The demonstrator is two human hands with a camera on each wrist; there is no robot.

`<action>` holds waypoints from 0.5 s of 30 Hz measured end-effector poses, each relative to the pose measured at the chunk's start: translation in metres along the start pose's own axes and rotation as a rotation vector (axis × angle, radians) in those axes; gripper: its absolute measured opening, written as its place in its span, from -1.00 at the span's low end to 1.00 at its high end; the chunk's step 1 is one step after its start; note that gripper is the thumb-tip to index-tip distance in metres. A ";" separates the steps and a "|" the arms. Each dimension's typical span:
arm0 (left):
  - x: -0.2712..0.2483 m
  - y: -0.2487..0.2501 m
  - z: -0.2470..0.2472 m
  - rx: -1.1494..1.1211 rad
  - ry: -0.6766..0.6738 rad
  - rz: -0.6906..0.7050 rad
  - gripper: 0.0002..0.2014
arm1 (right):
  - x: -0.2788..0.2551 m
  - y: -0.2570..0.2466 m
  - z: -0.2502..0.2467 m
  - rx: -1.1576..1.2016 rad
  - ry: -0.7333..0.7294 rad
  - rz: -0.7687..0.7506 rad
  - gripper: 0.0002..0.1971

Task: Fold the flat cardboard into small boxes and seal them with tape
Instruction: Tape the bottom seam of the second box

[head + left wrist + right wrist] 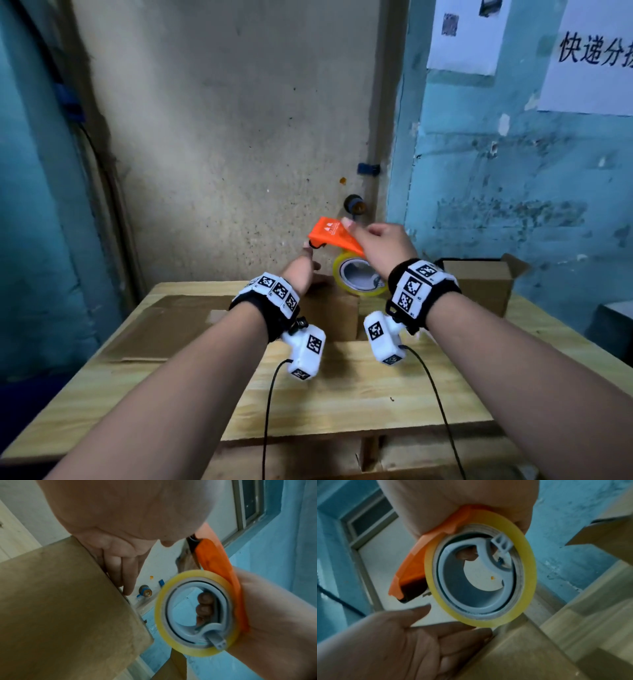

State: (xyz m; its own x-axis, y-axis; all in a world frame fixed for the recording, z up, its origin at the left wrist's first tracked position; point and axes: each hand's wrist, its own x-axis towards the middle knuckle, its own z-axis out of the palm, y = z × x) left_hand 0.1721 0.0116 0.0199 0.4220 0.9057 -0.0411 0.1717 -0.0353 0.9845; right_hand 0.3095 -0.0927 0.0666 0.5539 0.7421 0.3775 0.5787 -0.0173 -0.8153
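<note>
Head view: right hand [383, 246] raised, fingers wrapped around orange tape dispenser [334, 234] with yellowish tape roll [359, 277] below the knuckles; left hand [303, 270] with fingers extended over small cardboard box [329, 317] on wooden table [342, 394]; flat cardboard [171, 325] left of it.

Left wrist view: straight fingers [125, 574] along box edge; roll just beside.

Right wrist view: fingertips [467, 555] curled inside roll core.

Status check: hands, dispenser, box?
Right hand grips tape dispenser, raised over small box. Left hand open, fingers on box's far edge. Nothing in the way.
</note>
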 end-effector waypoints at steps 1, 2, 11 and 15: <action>0.000 0.001 -0.003 0.037 -0.016 0.019 -0.74 | -0.001 -0.007 0.007 -0.016 -0.041 -0.026 -0.30; 0.000 0.000 -0.004 0.087 -0.015 0.026 -0.72 | -0.001 -0.009 0.014 -0.021 -0.074 -0.023 -0.31; -0.008 0.000 -0.013 -0.299 0.132 -0.098 -0.40 | 0.010 -0.008 0.023 -0.004 -0.163 0.035 -0.35; -0.015 0.001 -0.009 -0.135 0.051 -0.063 -0.40 | 0.010 -0.001 0.019 0.069 -0.119 0.080 -0.39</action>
State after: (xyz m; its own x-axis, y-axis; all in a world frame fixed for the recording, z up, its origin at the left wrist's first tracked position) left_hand 0.1577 0.0024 0.0229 0.3674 0.9249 -0.0982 0.0734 0.0764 0.9944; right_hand 0.3030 -0.0725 0.0627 0.5197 0.8143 0.2584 0.4904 -0.0367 -0.8707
